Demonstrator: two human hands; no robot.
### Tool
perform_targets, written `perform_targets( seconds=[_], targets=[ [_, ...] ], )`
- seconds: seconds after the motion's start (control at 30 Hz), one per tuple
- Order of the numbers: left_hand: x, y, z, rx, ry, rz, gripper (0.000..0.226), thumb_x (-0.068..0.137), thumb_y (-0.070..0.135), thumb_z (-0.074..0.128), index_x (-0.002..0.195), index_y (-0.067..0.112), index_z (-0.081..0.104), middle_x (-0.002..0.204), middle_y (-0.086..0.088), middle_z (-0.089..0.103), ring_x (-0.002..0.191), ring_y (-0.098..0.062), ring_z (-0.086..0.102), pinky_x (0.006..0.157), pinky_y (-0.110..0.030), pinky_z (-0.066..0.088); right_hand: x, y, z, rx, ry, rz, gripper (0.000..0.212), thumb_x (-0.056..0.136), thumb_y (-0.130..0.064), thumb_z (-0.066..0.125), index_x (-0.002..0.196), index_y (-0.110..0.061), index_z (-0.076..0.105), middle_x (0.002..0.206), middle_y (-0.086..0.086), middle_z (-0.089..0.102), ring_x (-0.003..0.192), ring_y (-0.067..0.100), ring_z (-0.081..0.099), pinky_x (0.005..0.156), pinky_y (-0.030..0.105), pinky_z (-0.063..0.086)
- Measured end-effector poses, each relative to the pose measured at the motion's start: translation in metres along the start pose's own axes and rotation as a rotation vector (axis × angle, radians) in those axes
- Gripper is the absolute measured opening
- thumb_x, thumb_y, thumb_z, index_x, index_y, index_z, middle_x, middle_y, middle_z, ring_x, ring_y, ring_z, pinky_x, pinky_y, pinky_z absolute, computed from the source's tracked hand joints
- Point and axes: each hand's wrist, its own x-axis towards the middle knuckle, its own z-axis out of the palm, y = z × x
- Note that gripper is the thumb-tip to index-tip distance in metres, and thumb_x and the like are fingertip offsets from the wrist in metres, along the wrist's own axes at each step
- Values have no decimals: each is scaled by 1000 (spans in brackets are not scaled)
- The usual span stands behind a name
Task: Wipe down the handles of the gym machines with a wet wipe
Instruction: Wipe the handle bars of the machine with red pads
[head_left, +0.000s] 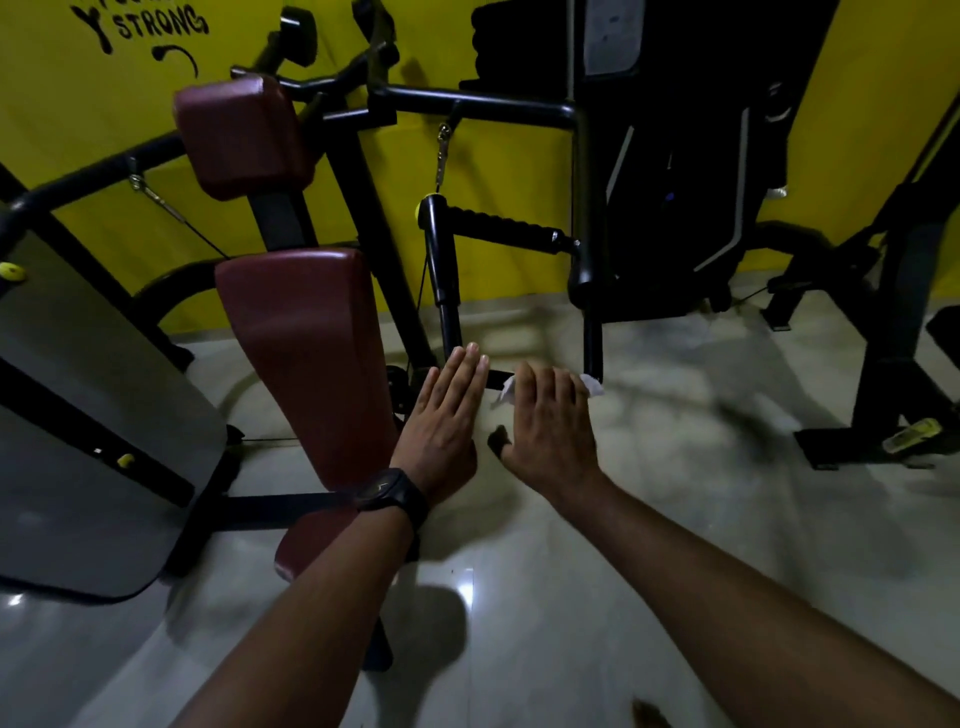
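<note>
wall text: "STRONG" (162, 23) is painted in black on the yellow wall (62, 130), far up and left of the left hand (447, 415)
beside it: a Y-ish stroke is seen just left of the word
line above: cut off by the frame, can't be read

Both forearms are bare; a black wide-strapped watch (393, 493) rings the wrist of the left hand (447, 421).

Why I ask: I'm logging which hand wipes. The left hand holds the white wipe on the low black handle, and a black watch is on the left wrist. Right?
Wrong hand: the head view shows the right hand holding the white wipe on the low black handle; the left hand is flat beside it. The black watch is on the left wrist.
</note>
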Motion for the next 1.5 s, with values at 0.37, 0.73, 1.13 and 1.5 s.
perform_targets(
  seconds=[0.37, 0.73, 1.13, 1.5],
  targets=[
    [-1, -6, 0, -76, 12, 52, 107, 69, -9, 56, 158, 13, 1, 166, -7, -1, 154, -16, -12, 125, -35, -7, -10, -9, 14, 209, 237, -13, 56, 97, -33, 56, 140, 0, 46, 137, 18, 49, 130, 31, 44, 116, 45, 31],
    [0, -10, 3, -61, 25, 82, 113, 67, -9, 58, 158, 16, -2, 167, -6, 0, 155, -20, -8, 125, -46, 7, -8, 6, 23, 46, 268, 68, 38, 106, -31, 45, 133, -6, 53, 128, 15, 56, 118, 34, 54, 104, 45, 40],
    [2, -17, 6, -225, 111, 44, 108, 68, -18, 50, 158, 11, -1, 167, -15, 6, 155, -28, 0, 120, -55, 25, 21, -19, 10, 58, 242, 32, 44, 104, -50, 37, 110, -14, 61, 99, 7, 62, 85, 28, 56, 79, 41, 42],
    [11, -24, 3, -231, 116, 28, 103, 66, -21, 49, 156, 1, 4, 166, -15, 2, 155, -26, -5, 123, -52, 20, 15, -14, 16, 61, 170, 22, 50, 105, -49, 35, 134, -13, 53, 115, 9, 59, 99, 29, 54, 90, 42, 42]
  ],
)
